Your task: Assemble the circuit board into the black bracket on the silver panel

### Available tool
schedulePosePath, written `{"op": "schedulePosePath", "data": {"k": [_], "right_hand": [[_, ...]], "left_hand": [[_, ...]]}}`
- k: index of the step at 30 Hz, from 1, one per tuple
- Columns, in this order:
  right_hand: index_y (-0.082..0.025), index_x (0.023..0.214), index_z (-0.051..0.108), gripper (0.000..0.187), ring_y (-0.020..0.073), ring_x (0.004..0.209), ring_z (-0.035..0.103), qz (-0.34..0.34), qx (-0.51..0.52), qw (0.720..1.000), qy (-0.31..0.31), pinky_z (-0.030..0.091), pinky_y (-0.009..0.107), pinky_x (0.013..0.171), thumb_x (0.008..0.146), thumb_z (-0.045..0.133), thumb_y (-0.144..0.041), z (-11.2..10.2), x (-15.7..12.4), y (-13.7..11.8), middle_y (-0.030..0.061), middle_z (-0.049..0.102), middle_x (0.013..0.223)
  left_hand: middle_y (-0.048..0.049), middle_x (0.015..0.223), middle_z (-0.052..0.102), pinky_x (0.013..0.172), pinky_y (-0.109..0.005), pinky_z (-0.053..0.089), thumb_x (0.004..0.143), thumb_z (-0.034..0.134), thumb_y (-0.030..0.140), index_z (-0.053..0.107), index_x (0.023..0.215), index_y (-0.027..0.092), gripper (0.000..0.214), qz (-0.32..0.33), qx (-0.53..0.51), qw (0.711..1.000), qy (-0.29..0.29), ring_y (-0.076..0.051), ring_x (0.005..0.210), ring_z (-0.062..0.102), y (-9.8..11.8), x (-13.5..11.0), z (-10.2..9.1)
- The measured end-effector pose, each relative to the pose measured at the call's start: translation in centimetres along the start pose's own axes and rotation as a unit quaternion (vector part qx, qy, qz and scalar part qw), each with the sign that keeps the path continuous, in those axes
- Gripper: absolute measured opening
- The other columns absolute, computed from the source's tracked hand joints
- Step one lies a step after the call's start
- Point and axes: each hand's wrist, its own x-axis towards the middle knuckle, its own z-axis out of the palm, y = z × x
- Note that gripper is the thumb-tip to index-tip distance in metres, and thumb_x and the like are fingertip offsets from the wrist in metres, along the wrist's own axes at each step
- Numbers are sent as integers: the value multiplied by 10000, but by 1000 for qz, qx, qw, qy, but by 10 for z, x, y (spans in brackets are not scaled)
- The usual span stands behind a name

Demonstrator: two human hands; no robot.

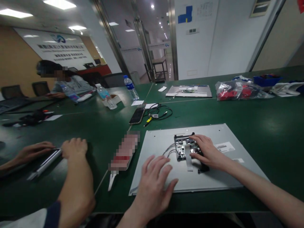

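Note:
A grey metal panel (163, 139) lies flat in front of me, with a small black-framed electronic module (180, 148) on it. Wires run from the module's left side, and a flat ribbon cable (188, 160) hangs over its front. My right hand (210, 153) grips the module from the right, with thumb and fingers on its upper surface and covering part of it. Over the panel's front left corner, my left hand (154, 183) holds nothing; its fingers are bent and spread apart, a little left of the wires.
At left, another person's hands (74, 148) are on a silver bar-like object (46, 163). A blurred pink packet (124, 150), a phone (137, 115) and a coiled black cable (163, 115) lie beyond. Farther back are bottles (131, 88), another panel (188, 91) and plastic bags (239, 90).

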Motion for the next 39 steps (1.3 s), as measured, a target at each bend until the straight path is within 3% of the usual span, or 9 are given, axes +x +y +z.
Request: {"op": "schedulePosePath", "data": {"k": [1, 4, 8, 13, 27, 34, 39], "right_hand": [[-243, 1429, 376, 577, 343, 1279, 443, 2, 0, 1000, -3, 367, 562, 1066, 916, 564, -428, 0, -1, 0, 147, 495, 1360], [-236, 1433, 379, 577, 342, 1286, 438, 9, 1, 1000, -5, 363, 556, 1076, 919, 555, -430, 1, -2, -1, 146, 488, 1371], [-239, 1433, 388, 578, 349, 1275, 453, 13, 1, 1000, -3, 376, 571, 1063, 913, 557, -428, 3, -3, 0, 148, 494, 1364], [-247, 1439, 384, 581, 344, 1275, 460, 11, -4, 1000, -5, 393, 567, 1053, 913, 554, -425, 5, -4, 2, 143, 495, 1369], [-245, 1426, 382, 576, 343, 1283, 453, 23, 10, 999, -20, 390, 578, 1062, 921, 553, -465, 5, -5, 2, 145, 478, 1388], [-245, 1426, 378, 577, 345, 1293, 432, 34, 13, 999, -27, 382, 573, 1068, 926, 546, -479, 6, -6, 0, 146, 455, 1404], [-247, 1433, 368, 580, 324, 1298, 431, 31, 4, 999, -31, 369, 536, 1092, 930, 536, -482, 8, -6, 3, 135, 457, 1403]], "left_hand": [[-102, 1236, 575, 1085, -556, 312, 886, 582, 252, 502, 1117, 243, 244, -48, 51, 996, 48, -310, 1209, 506, -6, -22, 0], [-155, 1337, 487, 1046, -602, 321, 887, 592, 330, 452, 1157, 230, 321, -174, 142, 970, 98, -377, 1282, 429, -27, -75, 4], [-207, 1385, 430, 1032, -612, 336, 919, 535, 407, 389, 1228, 194, 403, -238, 161, 952, 109, -398, 1319, 396, -45, -104, 5], [-202, 1419, 413, 1113, -627, 257, 925, 504, 442, 354, 1278, 184, 462, -226, 154, 957, 101, -388, 1407, 302, -53, -103, 2], [-227, 1438, 388, 1159, -636, 187, 921, 459, 518, 345, 1278, 150, 525, -201, 153, 965, 67, -385, 1429, 278, -62, -106, 0], [-195, 1448, 387, 1163, -612, 183, 947, 401, 561, 291, 1372, 162, 593, -209, 143, 963, 93, -366, 1456, 230, -80, -83, -11], [-188, 1380, 474, 1165, -582, 179, 944, 316, 622, 293, 1401, 125, 676, -212, 154, 963, 59, -361, 1413, 310, -106, -65, -17]]}}
